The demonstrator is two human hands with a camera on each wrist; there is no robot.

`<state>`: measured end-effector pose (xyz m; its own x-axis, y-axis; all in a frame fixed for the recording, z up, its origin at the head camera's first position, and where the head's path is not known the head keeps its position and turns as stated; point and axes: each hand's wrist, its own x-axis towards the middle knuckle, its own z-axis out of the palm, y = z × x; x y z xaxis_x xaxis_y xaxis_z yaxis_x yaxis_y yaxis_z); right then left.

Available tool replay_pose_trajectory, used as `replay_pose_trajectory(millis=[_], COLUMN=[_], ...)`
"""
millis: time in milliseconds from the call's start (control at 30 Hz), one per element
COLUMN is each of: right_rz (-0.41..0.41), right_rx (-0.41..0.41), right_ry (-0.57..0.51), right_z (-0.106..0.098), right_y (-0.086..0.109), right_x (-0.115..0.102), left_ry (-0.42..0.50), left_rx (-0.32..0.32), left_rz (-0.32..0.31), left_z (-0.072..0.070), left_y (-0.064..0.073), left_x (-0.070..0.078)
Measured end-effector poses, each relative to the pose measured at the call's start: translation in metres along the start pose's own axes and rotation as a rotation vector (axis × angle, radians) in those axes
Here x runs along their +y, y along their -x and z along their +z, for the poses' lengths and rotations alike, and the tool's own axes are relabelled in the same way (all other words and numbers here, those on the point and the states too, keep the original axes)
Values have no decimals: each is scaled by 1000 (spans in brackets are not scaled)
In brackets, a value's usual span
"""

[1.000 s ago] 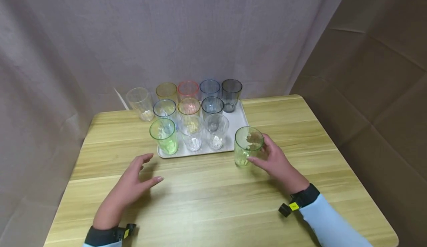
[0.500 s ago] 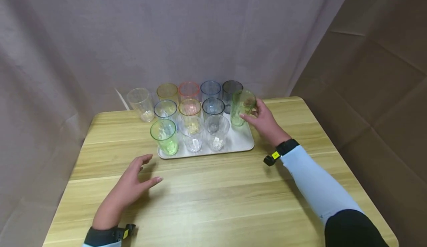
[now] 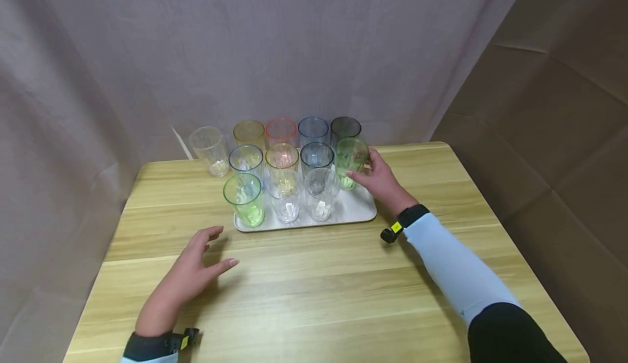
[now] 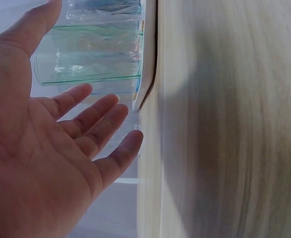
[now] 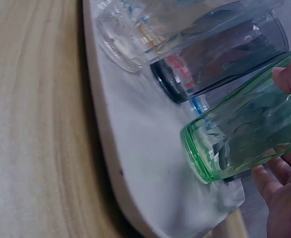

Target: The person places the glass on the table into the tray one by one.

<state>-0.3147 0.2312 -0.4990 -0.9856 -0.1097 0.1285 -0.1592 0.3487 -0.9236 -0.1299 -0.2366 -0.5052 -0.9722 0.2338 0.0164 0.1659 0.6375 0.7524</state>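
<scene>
My right hand (image 3: 385,182) grips a green tumbler (image 3: 349,158) over the right part of the white tray (image 3: 355,209). In the right wrist view that tumbler (image 5: 245,129) has its base at or just above the tray surface; contact cannot be told. It stands in front of a dark grey tumbler (image 3: 345,128) and right of another dark-rimmed one (image 3: 316,156). My left hand (image 3: 183,278) hovers over the table left of the tray, fingers relaxed and holding nothing. Nearest to it is a bright green tumbler (image 3: 245,199) on the tray's front left corner.
Several tumblers fill the tray in rows, among them a red-rimmed one (image 3: 281,129), an amber one (image 3: 248,129) and two clear ones in front. A clear tumbler (image 3: 210,150) stands on the wooden table (image 3: 294,292) left of the tray. Cloth curtain (image 3: 294,41) hangs behind.
My right hand has carried the green tumbler from beside the tray's front right corner up and back over the tray, then slightly left and lower. My left hand has stayed put.
</scene>
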Motion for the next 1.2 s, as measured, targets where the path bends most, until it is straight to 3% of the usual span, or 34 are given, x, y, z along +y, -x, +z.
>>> replay_pose_trajectory(millis=[367,567,700,867,1033,1200], right_rz=[-34,-17,-47,-55,-138,-198], right_rx=[2,4,-1,-47,-129,-183], right_ry=[17,53,34,55,37,19], right_z=[3,-6,-16,-23,-14,0], right_y=[4,14,40,86,128,154], right_x=[1,0,-3,0,3,-14], left_ry=[-2,-14,-22,-29,-29,-25], left_rx=[0,0,0,-2,-3,-3], left_rz=[-6,-4,-2,9,15,8], left_z=[-1,-4,-6,-7,-6,-4], left_y=[-1,-4,-6,-10,-11,-11], left_x=[-3,-4,-3,0,0,2])
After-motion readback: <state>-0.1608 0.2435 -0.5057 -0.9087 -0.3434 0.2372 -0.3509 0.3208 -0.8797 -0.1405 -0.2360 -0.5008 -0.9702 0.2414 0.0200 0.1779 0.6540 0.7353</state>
